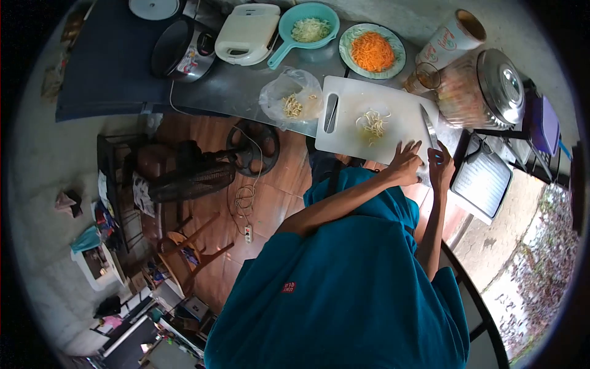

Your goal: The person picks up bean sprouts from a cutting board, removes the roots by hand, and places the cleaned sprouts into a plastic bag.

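A white cutting board [350, 132] lies at the counter's front edge with a small heap of bean sprouts [373, 125] on it. My left hand [405, 163] rests at the board's near right corner, its fingers apart and holding nothing that shows. My right hand [440, 163] has its fingers closed around the handle of a knife [428, 123], whose blade points away from me over the board's right edge. Left of the board sits a clear plastic bag [276, 95] with more sprouts inside.
Behind the board are a plate of shredded carrot [373, 52] and a teal strainer [309, 27] of shredded vegetable. A glass [423, 79], a large lidded jar [470, 89] and a dish rack [482, 175] stand right. A white appliance [247, 34] and pot [184, 52] are left.
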The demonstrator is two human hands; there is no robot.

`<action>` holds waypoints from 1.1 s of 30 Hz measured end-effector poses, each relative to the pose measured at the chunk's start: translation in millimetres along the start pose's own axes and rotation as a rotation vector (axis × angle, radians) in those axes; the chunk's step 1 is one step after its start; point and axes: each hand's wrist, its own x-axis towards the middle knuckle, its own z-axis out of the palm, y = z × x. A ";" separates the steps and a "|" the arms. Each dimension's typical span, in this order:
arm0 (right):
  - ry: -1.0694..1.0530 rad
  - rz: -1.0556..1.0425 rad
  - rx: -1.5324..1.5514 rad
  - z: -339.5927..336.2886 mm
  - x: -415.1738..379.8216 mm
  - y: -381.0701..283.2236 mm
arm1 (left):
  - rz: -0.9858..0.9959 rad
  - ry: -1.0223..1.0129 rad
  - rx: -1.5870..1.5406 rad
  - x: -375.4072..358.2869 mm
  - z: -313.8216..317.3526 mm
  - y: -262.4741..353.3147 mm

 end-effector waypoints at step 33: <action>-0.616 -0.663 0.020 249.8 29.1 -344.2 | -0.843 0.639 -0.443 -77.3 -339.9 -245.3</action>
